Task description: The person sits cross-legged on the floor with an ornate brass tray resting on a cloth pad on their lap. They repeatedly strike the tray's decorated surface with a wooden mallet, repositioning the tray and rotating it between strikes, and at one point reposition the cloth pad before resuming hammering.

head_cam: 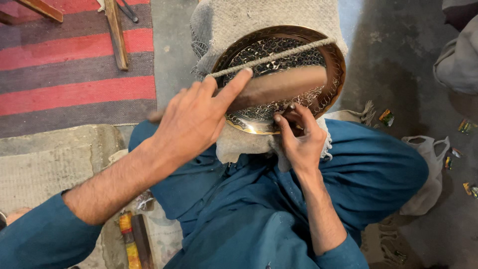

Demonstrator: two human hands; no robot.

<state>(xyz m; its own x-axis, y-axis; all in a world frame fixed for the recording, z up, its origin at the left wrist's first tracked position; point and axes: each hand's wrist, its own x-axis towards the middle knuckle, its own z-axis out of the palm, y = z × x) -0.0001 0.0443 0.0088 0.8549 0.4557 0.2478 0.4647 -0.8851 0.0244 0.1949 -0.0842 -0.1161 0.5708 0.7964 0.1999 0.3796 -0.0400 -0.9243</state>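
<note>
A round brass plate (332, 60) with fine engraved patterns rests on a grey cloth (234, 20) over my lap. A twisted cord (279, 55) runs across its face. My left hand (191, 119) grips a wooden mallet (284, 85), index finger stretched along its blurred head, which hovers over the plate. My right hand (298, 137) pinches a small metal chisel (290, 106) against the plate's lower rim. The chisel's tip is hidden by my fingers.
I sit on the floor in blue clothes. A red and grey striped rug (74, 65) with wooden sticks (115, 32) lies at the upper left. A white bag (430, 169) and small wrappers (387, 117) lie on the concrete at right. A striped tool handle (128, 239) lies by my left knee.
</note>
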